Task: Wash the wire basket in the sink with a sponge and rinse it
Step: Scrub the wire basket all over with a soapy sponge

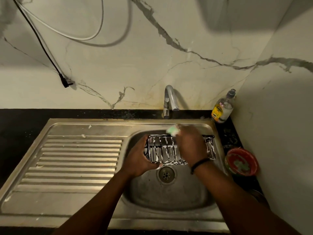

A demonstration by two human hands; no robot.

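**A:** You've got the wire basket [171, 150] up over the sink [169, 199] bowl, centre right of the frame, just above the drain [166, 175]. Your left hand [140, 160] wraps its left end, fingers curled round the frame, thumb along the lower rail.

**B:** And your right hand [189, 143] lies across the basket's upper right, clutching the sponge [172, 130], a pale green corner poking out at the far rim.

**A:** Handling? It looks light and stiff to me, thin wire that shouldn't flex much. But it's streaked with white foam, so I'd call it slippery.

**B:** Agreed. Keep your hold on the end frame where the wires meet (the thin bars between would likely slide through soapy fingers).

**A:** What can't you see? Your right hand covers a good stretch of the basket, and most of the sponge is buried in your fist.

**B:** Your right hand is blurred too, so the finger placement there is guesswork. The tap [169, 100] shows no water I can make out. The frame's lower edge cuts off both forearms.
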